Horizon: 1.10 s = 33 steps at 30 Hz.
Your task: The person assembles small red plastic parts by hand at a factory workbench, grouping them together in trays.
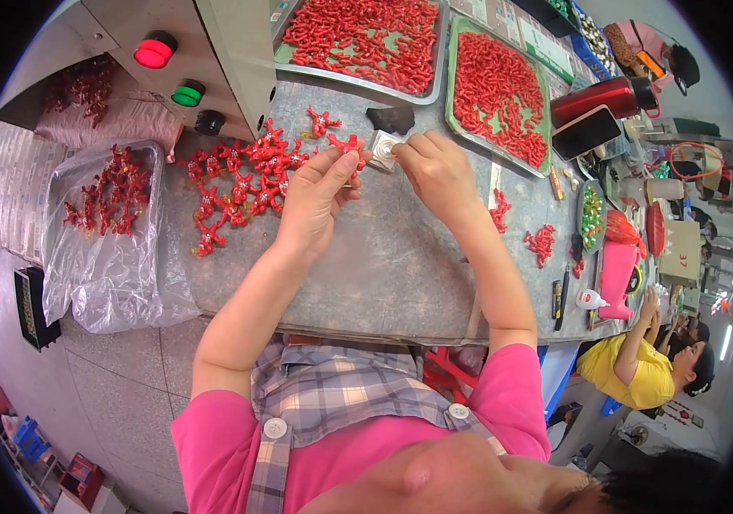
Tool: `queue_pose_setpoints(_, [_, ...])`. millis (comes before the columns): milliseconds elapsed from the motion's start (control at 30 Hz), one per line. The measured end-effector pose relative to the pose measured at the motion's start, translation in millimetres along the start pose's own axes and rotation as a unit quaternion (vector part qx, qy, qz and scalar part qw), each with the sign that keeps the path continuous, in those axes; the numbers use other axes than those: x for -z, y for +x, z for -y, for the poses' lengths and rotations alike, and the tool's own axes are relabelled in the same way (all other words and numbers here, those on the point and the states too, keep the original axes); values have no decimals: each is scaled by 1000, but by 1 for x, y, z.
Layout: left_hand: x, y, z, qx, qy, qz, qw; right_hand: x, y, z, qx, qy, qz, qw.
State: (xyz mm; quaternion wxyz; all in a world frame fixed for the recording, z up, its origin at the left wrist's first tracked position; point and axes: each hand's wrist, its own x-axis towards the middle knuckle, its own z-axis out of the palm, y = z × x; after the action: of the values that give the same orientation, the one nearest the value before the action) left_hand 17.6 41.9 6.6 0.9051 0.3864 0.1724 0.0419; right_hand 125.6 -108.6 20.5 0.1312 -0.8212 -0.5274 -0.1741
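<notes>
Just above the middle of the frame the left hand point(315, 193) has its thumb and fingers pinched together on a small red plastic figure point(348, 146), whose limbs stick out above the fingertips; just to its right the right hand point(437, 167) has its fingertips closed against a small square metal fixture point(381, 150) that sits on the grey table point(384, 265), though whether anything lies between those fingers cannot be told; the two hands are near each other, the figure just beside the fixture's left edge. To the left of the left hand a loose heap of red figures point(242, 176) spreads over the table; further left, at the table's edge, a clear plastic bag point(110, 248) holds more of them. Along the top of the frame a metal tray point(358, 34) and, right of it, a green tray point(499, 90) are filled with small red parts. In the upper left a grey control box point(169, 64) carries a red, a green and a black button. Right of the green tray lie a red flask point(602, 94) and a dark phone point(586, 131); in the lower right a person in a yellow shirt point(632, 368) sits apart from the table.
</notes>
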Motion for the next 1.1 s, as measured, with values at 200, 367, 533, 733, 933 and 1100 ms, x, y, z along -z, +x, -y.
queue_pose_setpoints(200, [1,0,7,6,5,43,999,14,-10,7,-63,74,-59,994])
queue_pose_setpoints(367, [-8,-6,9,43,16,114,992,41,-26,35,-247,320,-84,911])
queue_pose_setpoints(533, [-9,-9,18,32,44,149,987,42,-40,46,-273,437,-114,850])
queue_pose_setpoints(733, [-9,-8,20,6,98,154,983,37,-43,48,-276,460,-113,836])
queue_pose_setpoints(933, [-12,-13,24,-63,145,138,978,39,-43,49,-279,466,-102,834])
queue_pose_setpoints(1100, [-12,-16,20,-89,188,113,972,43,-41,51,-244,420,-104,868])
